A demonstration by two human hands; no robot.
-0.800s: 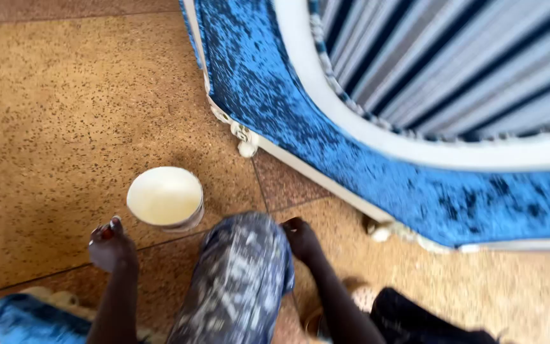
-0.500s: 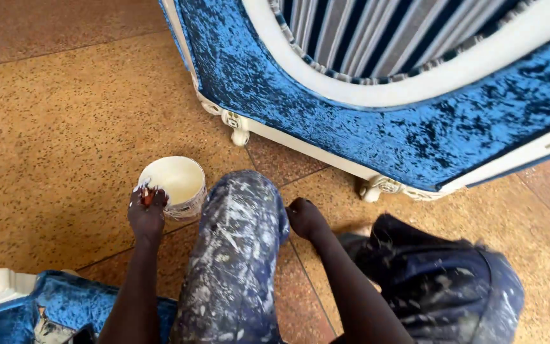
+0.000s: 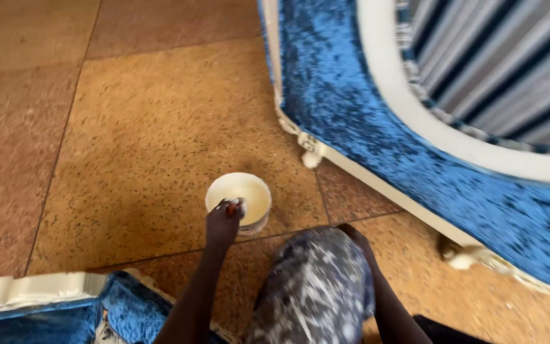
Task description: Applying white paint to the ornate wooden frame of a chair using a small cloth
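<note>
A small round tub (image 3: 240, 200) of white paint stands on the speckled brown floor tiles. My left hand (image 3: 223, 222) is at its near rim, fingers closed on a small paint-smeared tool whose tip reaches into the tub; it looks like a brush. My right hand (image 3: 353, 234) rests against the far side of my raised knee (image 3: 316, 286), which is in paint-spattered trousers. The knee hides most of that hand and its fingers.
A sofa (image 3: 377, 127) in blue velvet with a white frame and a striped seat fills the right side. Its white carved feet (image 3: 312, 157) stand on the floor right of the tub. Another blue and white furniture piece (image 3: 39, 299) lies at the bottom left.
The view has swung left and down. My left hand went from the floor beside the tub to its rim and now dips into it. My right hand stays at the knee.
</note>
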